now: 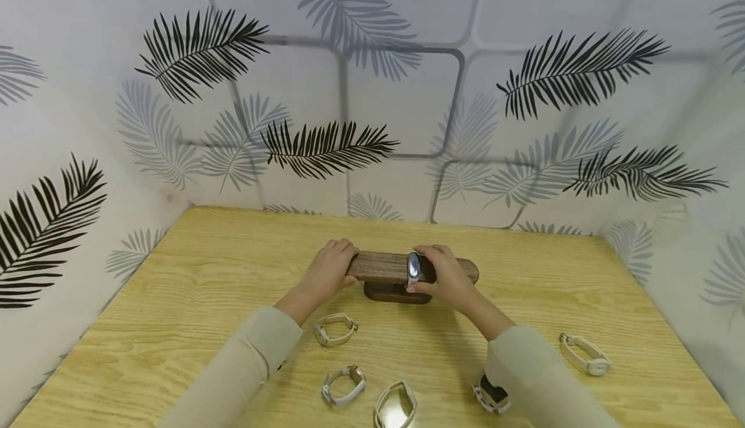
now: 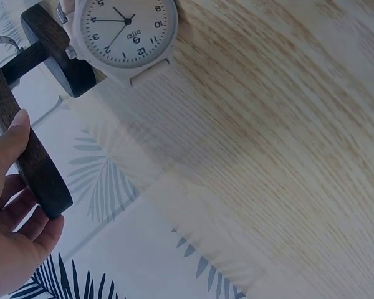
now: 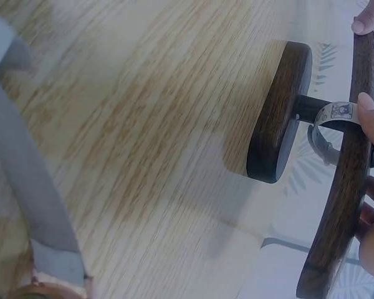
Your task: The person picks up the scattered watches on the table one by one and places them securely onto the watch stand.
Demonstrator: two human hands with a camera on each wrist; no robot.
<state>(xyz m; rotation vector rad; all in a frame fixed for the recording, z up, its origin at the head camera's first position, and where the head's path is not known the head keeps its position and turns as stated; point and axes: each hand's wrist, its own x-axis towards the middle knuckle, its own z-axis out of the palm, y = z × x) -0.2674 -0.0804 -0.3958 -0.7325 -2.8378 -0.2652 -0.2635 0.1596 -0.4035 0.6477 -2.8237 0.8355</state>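
Observation:
A dark wooden watch stand with a horizontal bar over a base stands on the table. My left hand grips the left end of its bar; in the left wrist view, the thumb lies on one side of the bar and fingers curl round the other. A fitness band with a pale strap goes round the bar, right of its middle. My right hand pinches the band between thumb and fingers. In the right wrist view, the strap loops below the bar, beside the stand's post.
Near my left forearm lie a pale watch and a white-strapped watch. Another watch lies at the front edge of view. A dark-faced smartwatch is partly behind my right sleeve; a cream watch lies further right. Patterned cloth hangs behind.

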